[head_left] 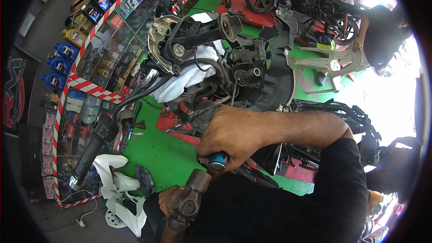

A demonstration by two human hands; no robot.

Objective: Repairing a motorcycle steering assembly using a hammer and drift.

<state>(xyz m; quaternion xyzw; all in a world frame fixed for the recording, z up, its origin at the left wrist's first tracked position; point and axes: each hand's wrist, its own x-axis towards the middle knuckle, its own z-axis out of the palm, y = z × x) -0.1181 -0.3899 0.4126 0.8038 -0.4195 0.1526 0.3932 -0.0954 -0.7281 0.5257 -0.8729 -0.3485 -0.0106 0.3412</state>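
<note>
Underneath, a green floor [166,166] spreads around a red platform [164,123], above which stands a partly stripped motorcycle [249,92]; bottles [67,51] line the outer striped edge of a glass display case [96,90]. With elbow bent outward, the right hand [230,135] is wrapped around a blue-ended tool [218,161] beside the motorcycle; the left hand [167,200] grips a hammer [190,204], its head just below the tool.
</note>
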